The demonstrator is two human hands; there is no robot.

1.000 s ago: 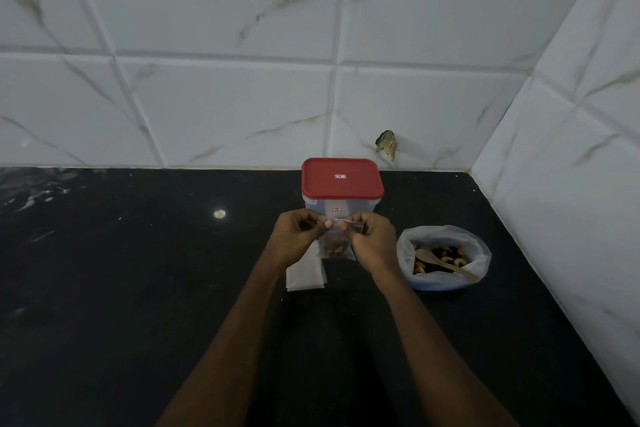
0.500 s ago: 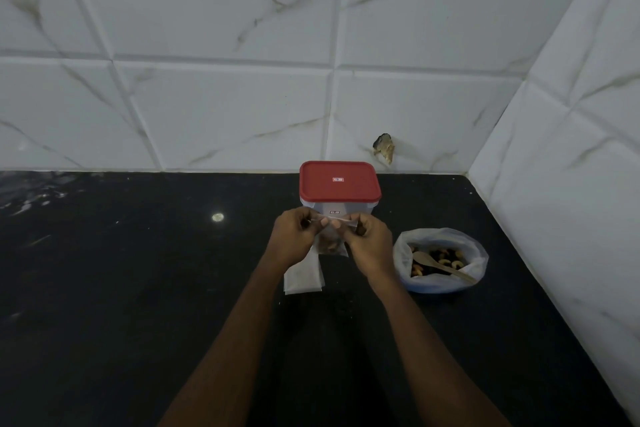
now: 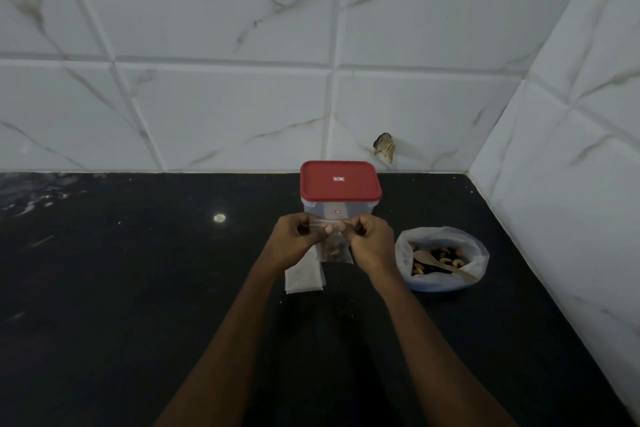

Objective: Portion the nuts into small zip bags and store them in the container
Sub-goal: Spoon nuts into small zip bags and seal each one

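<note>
Sealing a small zip bag just in front of the red-lidded container, held above the black counter. Left hand and right hand both closed in a pinch on the bag's top strip, one at each end, fingertips nearly meeting at the middle. Hanging below that pinch line: the bag's body, with a small dark portion of nuts settled at the bottom, well under the grip.

Best done by keeping the strip taut and level between both pinches, then pressing along the track from one end to the other so no gap remains; worth squeezing spare air out first so the bag packs flat. Probably wise to keep nuts clear of the seal.

Lying in front of the container and slightly left, partly under the left hand: a stack of empty bags. To the container's right and nearer: the nut supply bag with a wooden spoon inside. Container lid on, so opening needed before storing.
</note>
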